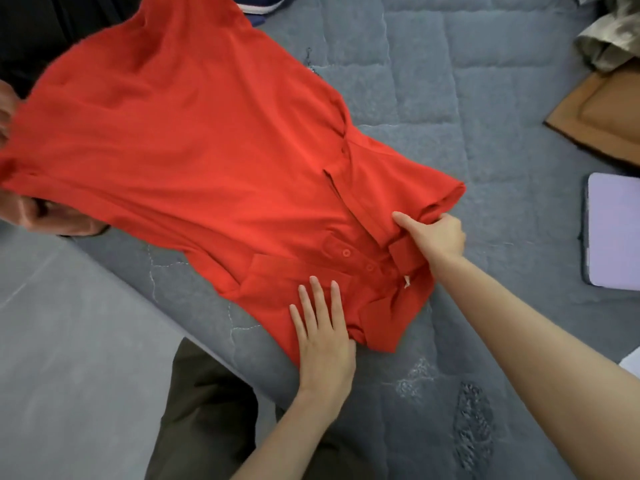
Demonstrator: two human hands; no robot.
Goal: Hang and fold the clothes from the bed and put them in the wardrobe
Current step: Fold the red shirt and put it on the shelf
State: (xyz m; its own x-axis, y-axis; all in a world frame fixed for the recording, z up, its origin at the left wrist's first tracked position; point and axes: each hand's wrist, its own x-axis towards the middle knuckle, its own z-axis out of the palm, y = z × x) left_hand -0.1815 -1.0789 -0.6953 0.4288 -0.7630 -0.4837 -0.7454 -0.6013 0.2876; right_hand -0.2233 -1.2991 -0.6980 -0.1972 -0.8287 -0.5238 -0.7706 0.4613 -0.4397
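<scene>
A red polo shirt (194,150) lies spread across the grey quilted bed (485,81), collar end toward me. My left hand (322,334) presses flat with straight fingers on the shoulder near the collar. Around the folded sleeve edge my right hand (434,235) has its fingers curled, gripping it. At the far left another person's hands (41,216) hold the shirt's hem, lifted off the bed.
A lilac tablet or case (613,230) lies at the right edge of the bed. Beyond it sit a brown folded garment (602,116) and a camouflage garment (609,32). Dark clothing (263,3) lies at the top. Grey floor shows lower left.
</scene>
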